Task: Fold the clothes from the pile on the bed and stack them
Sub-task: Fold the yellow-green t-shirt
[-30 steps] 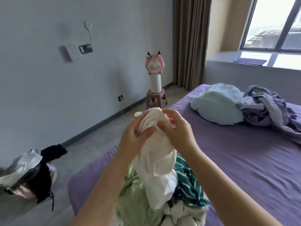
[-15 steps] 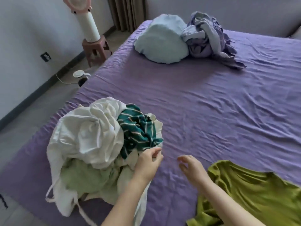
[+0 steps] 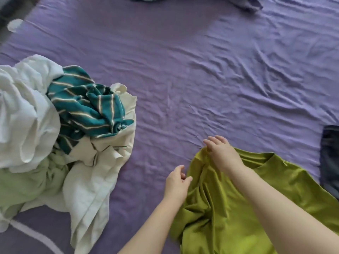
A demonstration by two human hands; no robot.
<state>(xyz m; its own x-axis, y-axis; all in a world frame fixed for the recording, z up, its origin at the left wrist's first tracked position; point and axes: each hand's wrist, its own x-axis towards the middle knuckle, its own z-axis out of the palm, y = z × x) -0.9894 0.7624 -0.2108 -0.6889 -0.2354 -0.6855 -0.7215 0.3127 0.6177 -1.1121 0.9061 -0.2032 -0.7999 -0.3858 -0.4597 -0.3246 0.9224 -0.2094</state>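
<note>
On the purple bed (image 3: 183, 70) I am seeing my two hands working at the near edge of an olive-green shirt (image 3: 229, 208), which is lying crumpled at the lower right. My right hand (image 3: 222, 153) is resting at the shirt's upper left corner, fingers reaching over the fabric edge; I cannot tell whether they are actually pinching it. My left hand (image 3: 177, 183) is sitting just beside the shirt's left edge, fingers loosely curled with the thumb touching or nearly touching the cloth, and it is gripping nothing that I can make out. The hands are apart, the left one nearer to me. Well to the left, the pile of clothes (image 3: 60, 140) is heaping up on the bed: a white garment (image 3: 23, 110) on top, a teal striped one (image 3: 88, 109) beside it, a cream piece (image 3: 95, 173) spilling forward and a pale green one (image 3: 22, 187) beneath. At the right edge a dark denim item (image 3: 330, 158) is lying partly out of view.
</note>
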